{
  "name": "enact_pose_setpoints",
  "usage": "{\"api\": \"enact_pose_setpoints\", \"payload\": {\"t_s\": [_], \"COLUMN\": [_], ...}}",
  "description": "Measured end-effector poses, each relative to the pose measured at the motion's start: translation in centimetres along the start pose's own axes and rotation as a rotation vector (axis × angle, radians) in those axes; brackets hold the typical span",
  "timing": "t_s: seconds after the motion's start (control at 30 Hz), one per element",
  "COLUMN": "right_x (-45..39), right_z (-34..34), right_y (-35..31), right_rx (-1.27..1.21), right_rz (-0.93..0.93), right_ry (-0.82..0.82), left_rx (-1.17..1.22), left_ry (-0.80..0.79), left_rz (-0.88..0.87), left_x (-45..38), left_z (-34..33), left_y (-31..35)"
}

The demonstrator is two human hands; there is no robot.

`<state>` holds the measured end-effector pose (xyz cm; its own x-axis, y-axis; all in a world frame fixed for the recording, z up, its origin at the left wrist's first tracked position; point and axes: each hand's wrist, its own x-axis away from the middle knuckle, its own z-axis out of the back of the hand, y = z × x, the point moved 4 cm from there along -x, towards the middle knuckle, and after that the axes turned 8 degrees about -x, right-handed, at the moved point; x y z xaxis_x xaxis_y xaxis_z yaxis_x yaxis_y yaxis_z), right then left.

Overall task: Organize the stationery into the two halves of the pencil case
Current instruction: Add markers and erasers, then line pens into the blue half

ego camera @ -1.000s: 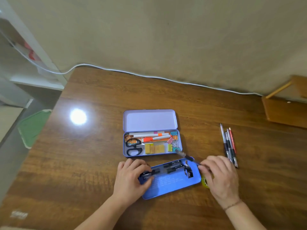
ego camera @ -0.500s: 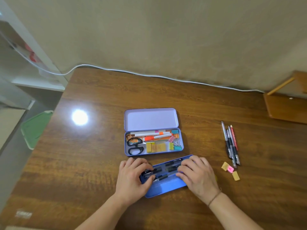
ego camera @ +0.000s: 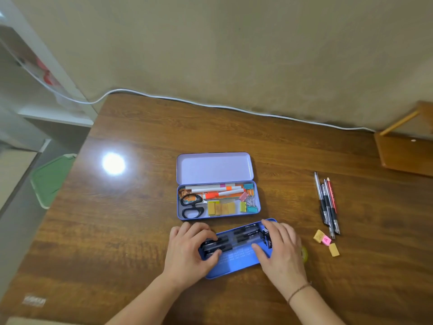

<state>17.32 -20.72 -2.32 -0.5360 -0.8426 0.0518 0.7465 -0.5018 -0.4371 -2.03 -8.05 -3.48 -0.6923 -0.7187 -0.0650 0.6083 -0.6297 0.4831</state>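
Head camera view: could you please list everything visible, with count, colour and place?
Tin case: one, lilac, open, table centre.
Scissors: one, black-handled, inside the tin case, left.
Binder clips: several, mixed colours, inside the tin case, right.
Blue tray: one, blue, nearer than the tin case, holding black pens.
Loose pens: several, black and red, table right.
Erasers: three, yellow and pink, below the loose pens.
Cable: one, white, table's far edge.
Left hand: on the blue tray's left end.
Right hand: on its right end.
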Motion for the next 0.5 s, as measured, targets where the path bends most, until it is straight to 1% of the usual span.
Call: {"api": "enact_pose_setpoints", "payload": {"t_s": [0.1, 0.17, 0.27, 0.4, 0.5], "right_x": [0.2, 0.6, 1.3, 1.6, 1.7], "right_z": [0.3, 0.3, -0.4, -0.2, 0.1], "right_y": [-0.7, -1.3, -1.5, -1.0, -0.8], "right_rx": [0.060, 0.024, -0.009, -0.078, -0.022], "right_rz": [0.018, 0.032, 0.045, -0.019, -0.053], "right_ry": [0.074, 0.126, 0.148, 0.196, 0.207], "left_rx": [0.000, -0.004, -0.008, -0.010, 0.001], "left_ry": [0.009, 0.006, -0.004, -0.008, -0.007], "left_rz": [-0.003, -0.010, -0.009, -0.014, -0.004], "left_x": [0.0, 0.0, 0.0, 0.0, 0.0], "left_z": [0.0, 0.0, 0.0, 0.1, 0.1], "left_y": [0.0, 0.1, 0.1, 0.1, 0.1]}}
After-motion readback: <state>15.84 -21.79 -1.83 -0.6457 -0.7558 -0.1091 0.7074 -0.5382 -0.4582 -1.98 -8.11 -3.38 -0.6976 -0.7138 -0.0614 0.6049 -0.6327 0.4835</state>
